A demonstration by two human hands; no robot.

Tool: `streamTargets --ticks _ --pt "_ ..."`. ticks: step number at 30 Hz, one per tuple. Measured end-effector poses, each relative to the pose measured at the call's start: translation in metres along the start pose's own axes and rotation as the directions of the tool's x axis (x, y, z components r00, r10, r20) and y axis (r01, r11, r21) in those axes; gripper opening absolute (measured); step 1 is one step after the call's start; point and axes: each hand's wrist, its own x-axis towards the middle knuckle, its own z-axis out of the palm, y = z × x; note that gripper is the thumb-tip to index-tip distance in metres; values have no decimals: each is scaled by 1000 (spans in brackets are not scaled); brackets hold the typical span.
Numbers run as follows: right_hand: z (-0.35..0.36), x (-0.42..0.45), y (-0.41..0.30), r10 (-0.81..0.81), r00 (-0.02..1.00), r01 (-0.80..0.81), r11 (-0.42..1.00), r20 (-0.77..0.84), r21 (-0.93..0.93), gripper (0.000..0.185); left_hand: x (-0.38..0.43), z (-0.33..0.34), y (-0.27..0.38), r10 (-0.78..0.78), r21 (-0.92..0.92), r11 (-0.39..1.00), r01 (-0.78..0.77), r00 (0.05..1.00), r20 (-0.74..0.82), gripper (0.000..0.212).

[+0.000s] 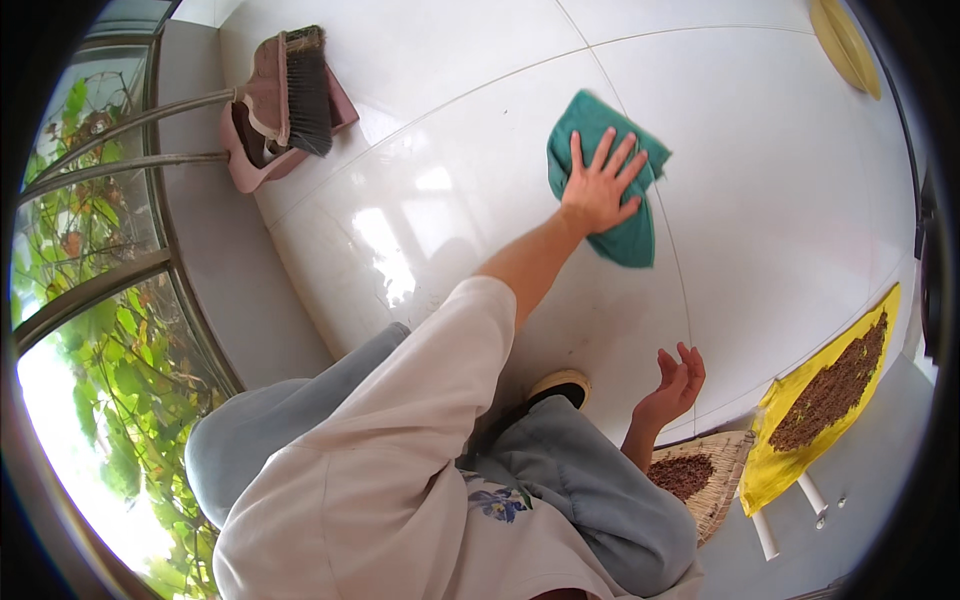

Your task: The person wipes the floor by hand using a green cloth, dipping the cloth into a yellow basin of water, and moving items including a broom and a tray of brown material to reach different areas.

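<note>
My left hand lies palm down on a green cloth, fingers spread flat over it. The cloth rests slightly crumpled on the glossy white tile floor, across a tile joint. My right hand is raised beside my right knee, its fingers loosely curled and holding nothing. Close to that wrist is a woven basket with dark reddish-brown crumbly material in it. My knees are bent, and the toe of one dark shoe shows between them.
A broom rests over a pink dustpan beside the grey ledge under the window. On the right, a yellow sheet bears brown crumbly material, near white pipe-like legs. A tan oval object is at top right.
</note>
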Motion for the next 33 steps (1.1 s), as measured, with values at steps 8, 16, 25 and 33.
streamTargets --ticks 8,16,25,33 --pt "8 0 6 5 998 -4 1000 58 -11 31 -82 -39 -99 -723 66 657 751 652 -228 77" --pt "16 -22 26 75 988 -75 997 134 -5 32 -112 -39 -72 -393 215 896 388 919 -24 73" --pt "26 13 4 -31 993 38 998 113 -56 31 -62 -55 -138 -736 74 637 768 633 -239 78" --pt "46 -5 23 60 979 -64 998 195 12 32 -147 -65 -136 -890 110 417 902 430 -149 78"
